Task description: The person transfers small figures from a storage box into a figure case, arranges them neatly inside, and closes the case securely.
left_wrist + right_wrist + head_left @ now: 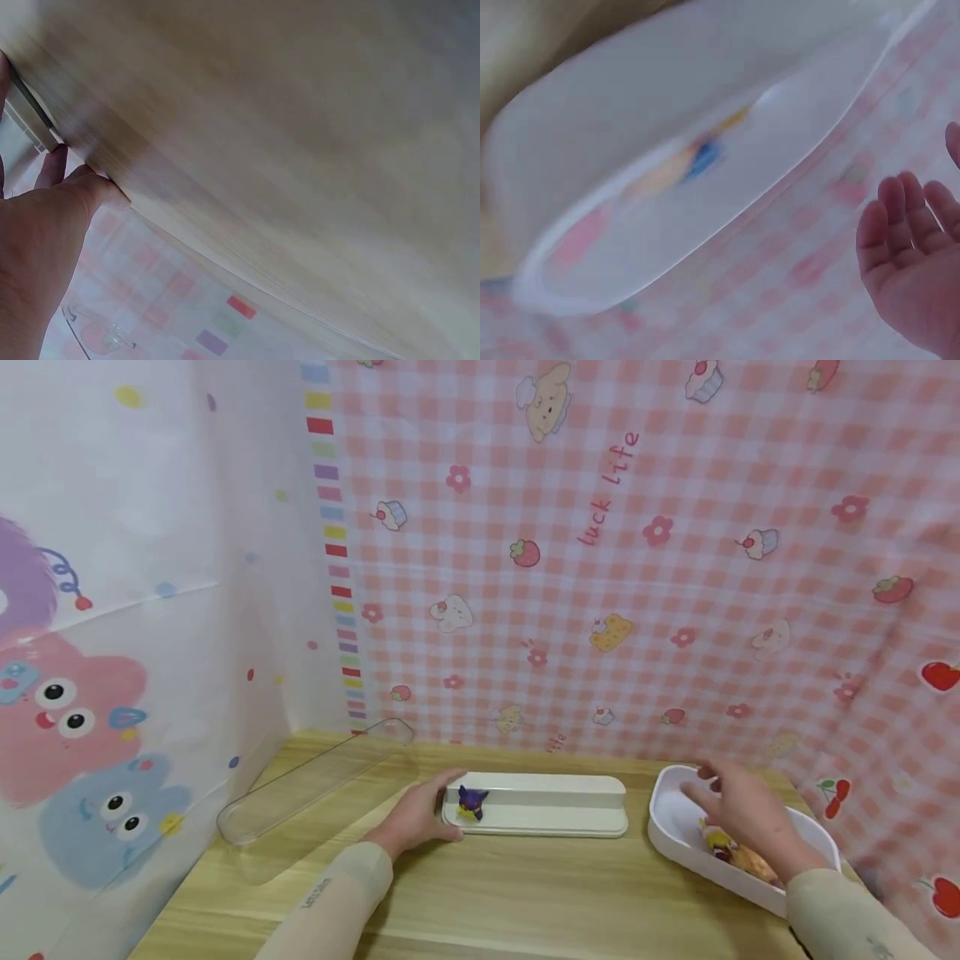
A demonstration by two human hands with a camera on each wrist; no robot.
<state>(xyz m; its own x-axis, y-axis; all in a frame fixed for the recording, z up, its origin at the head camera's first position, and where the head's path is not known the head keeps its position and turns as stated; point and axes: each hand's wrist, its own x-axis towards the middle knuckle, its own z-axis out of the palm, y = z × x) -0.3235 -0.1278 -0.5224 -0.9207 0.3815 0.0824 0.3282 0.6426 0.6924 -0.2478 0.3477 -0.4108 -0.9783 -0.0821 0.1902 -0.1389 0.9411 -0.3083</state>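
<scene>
My left hand (416,810) grips the left end of a long white stepped display base (555,820), thumb at the front and fingers behind. In the left wrist view, that hand's fingertips (54,161) meet the base's edge. A small purple and yellow figurine (472,803) stands at the left end of the base's lower step. Over a white oval tub (663,810), my right hand (750,814) hovers with loosely bent fingers and nothing in them. Several small figurines lie in the tub, one of them yellow (716,837); the right hand and arm partly cover them.
A clear plastic cover (315,793) lies at the left on the wooden table (525,893). Behind the table hangs a pink checked cloth (570,677); a white cloth (255,610) with cartoon prints closes the left side.
</scene>
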